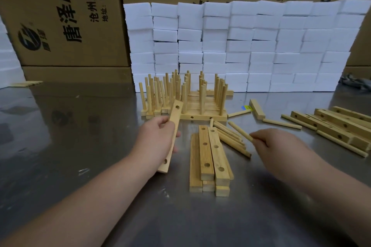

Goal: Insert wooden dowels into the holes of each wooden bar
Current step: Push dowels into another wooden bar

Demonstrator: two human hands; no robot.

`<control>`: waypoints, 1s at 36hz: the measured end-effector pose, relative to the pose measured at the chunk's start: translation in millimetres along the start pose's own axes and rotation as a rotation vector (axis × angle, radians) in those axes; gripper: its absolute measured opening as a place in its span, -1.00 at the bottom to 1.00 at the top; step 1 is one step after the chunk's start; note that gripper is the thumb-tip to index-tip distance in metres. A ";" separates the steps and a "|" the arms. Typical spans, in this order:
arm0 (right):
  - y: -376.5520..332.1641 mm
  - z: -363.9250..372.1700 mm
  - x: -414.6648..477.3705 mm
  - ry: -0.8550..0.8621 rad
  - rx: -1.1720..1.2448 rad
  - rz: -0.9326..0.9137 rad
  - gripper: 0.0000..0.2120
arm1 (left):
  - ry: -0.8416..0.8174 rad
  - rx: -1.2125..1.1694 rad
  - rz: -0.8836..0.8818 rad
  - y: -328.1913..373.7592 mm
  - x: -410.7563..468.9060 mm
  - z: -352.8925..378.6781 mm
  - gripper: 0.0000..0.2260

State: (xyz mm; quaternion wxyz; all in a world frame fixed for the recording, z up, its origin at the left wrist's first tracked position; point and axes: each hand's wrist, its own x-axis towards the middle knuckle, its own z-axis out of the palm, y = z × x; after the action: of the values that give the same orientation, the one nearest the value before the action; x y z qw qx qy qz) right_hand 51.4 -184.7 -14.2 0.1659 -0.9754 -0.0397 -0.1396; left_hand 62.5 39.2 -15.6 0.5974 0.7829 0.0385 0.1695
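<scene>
A person's left hand [158,138] wraps its grip round a drilled wooden bar [175,121], tilted over the surface [80,126] midway between its side edges, holes facing up, seemingly to receive the dowel [240,130] pinched in the grip of the right hand [281,146].

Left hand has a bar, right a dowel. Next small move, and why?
Probably carry the dowel in the right hand to an empty hole of the bar the left hand holds and press it in: its visible holes are empty, and both parts are in hand.
</scene>
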 end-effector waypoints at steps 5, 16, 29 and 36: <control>-7.0 -7.3 -8.8 0.273 0.194 -0.103 -0.71 | -0.143 -0.151 0.016 5.4 -5.0 -2.6 -0.83; -19.8 -7.6 -20.2 0.322 0.307 -0.324 -0.56 | -0.436 -0.208 0.087 14.3 -12.6 -10.3 -0.70; -21.4 -9.1 -24.0 0.353 0.309 -0.365 -0.59 | -0.512 -0.157 0.202 16.3 -17.0 -9.7 -0.65; -20.2 -8.5 -23.7 0.329 0.310 -0.347 -0.57 | -0.516 -0.126 0.221 18.1 -18.3 -9.2 -0.66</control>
State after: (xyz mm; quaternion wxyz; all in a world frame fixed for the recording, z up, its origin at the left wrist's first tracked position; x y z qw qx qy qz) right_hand 24.0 -169.3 -6.9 0.2908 -0.8812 -0.1996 -0.3147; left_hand 39.9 37.7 -0.4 0.6129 0.7609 -0.2110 0.0309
